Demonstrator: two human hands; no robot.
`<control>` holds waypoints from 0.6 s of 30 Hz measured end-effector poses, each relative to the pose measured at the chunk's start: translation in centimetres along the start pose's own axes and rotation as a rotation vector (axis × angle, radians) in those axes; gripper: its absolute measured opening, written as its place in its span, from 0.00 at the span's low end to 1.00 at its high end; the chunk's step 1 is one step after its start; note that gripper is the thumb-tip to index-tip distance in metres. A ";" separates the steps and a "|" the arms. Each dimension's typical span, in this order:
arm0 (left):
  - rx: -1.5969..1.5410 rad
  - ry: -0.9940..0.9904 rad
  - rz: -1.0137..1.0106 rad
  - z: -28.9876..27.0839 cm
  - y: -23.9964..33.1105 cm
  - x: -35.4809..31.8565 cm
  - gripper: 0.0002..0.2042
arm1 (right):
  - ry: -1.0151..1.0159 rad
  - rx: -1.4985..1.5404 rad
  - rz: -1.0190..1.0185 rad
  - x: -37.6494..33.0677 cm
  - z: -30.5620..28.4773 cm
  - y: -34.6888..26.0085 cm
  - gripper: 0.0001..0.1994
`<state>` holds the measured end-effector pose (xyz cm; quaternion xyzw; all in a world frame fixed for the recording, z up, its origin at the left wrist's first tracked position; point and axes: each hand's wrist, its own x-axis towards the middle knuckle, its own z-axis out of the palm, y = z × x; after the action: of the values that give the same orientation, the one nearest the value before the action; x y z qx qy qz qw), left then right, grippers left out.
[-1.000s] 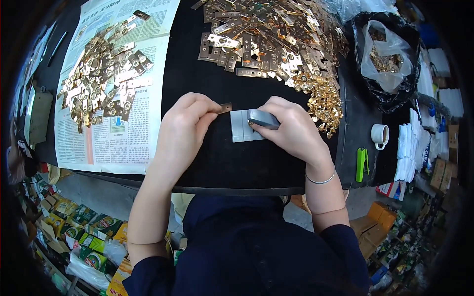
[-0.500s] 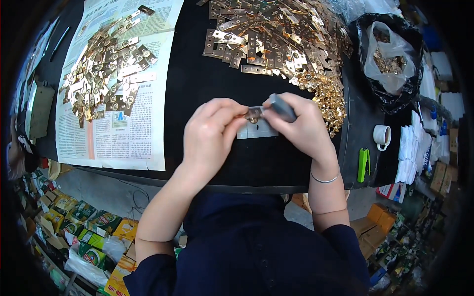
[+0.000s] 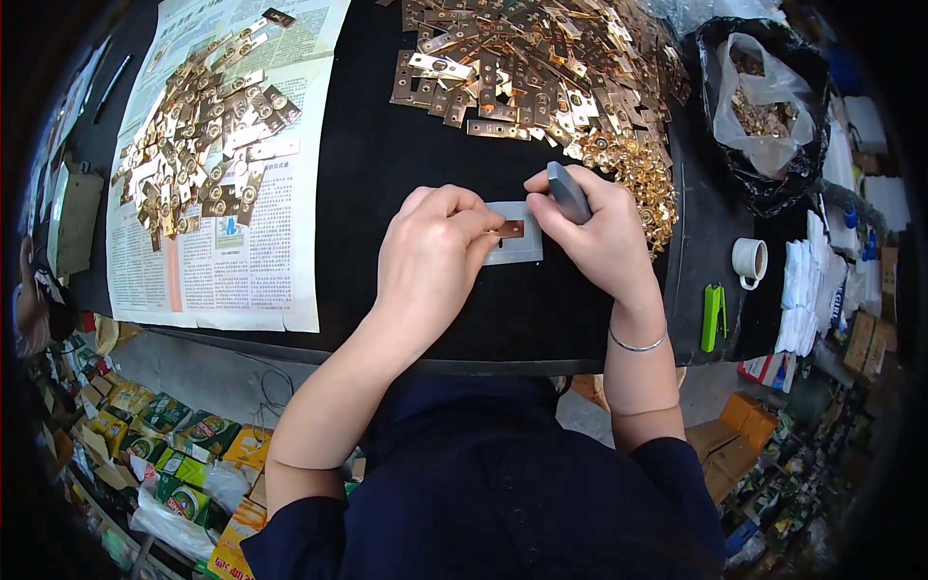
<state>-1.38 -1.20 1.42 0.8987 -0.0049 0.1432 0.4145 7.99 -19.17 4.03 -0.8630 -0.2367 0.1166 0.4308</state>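
My left hand [image 3: 427, 253] pinches one end of a small gold metal strip [image 3: 512, 229] with a hole in it. Beneath the strip lies a pale rectangular block [image 3: 525, 249] on the black tabletop. Just right of the block, my right hand [image 3: 607, 237] is closed around a grey tool [image 3: 568, 191] with a smooth, rounded handle; its working end is hidden. Small gold round pieces [image 3: 646, 184] are heaped beyond my right hand. Further back is a large pile of flat gold strips with holes [image 3: 503, 68].
At left, a newspaper [image 3: 275, 261] carries a heap of gold strips fitted with round pieces [image 3: 198, 145]. To the right are a bag-lined black bag [image 3: 764, 184] of small parts, a white cup [image 3: 749, 261], a green stapler-like tool [image 3: 713, 317] and stacked white packets [image 3: 800, 290].
The grey tool has swung from lying across the strip to standing back at the right, apart from it. My left hand has shifted slightly right with the strip, baring its right end.
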 end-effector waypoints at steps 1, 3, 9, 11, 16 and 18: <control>0.016 -0.022 -0.015 0.0 0.0 0.1 0.10 | 0.014 0.013 -0.017 0.0 0.1 0.2 0.09; 0.047 -0.067 -0.045 -0.1 0.1 0.4 0.11 | 0.043 0.040 -0.050 -0.1 0.2 0.4 0.09; 0.083 -0.092 -0.111 -0.6 -0.3 0.6 0.10 | 0.014 0.379 0.088 -0.5 0.3 -1.3 0.10; 0.111 -0.061 -0.137 -0.6 -0.3 0.7 0.09 | 0.089 0.712 -0.071 -0.5 1.5 -1.8 0.12; 0.101 -0.021 -0.118 -0.3 -0.7 0.3 0.09 | 0.191 0.938 -0.248 0.5 5.3 -2.6 0.11; 0.106 -0.003 -0.101 -0.2 -0.8 0.3 0.09 | 0.209 0.833 -0.295 0.7 6.0 -1.8 0.11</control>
<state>-1.02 -0.47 1.02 0.9187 0.0476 0.1209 0.3729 5.56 -13.76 1.88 -0.5803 -0.2454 0.0513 0.7749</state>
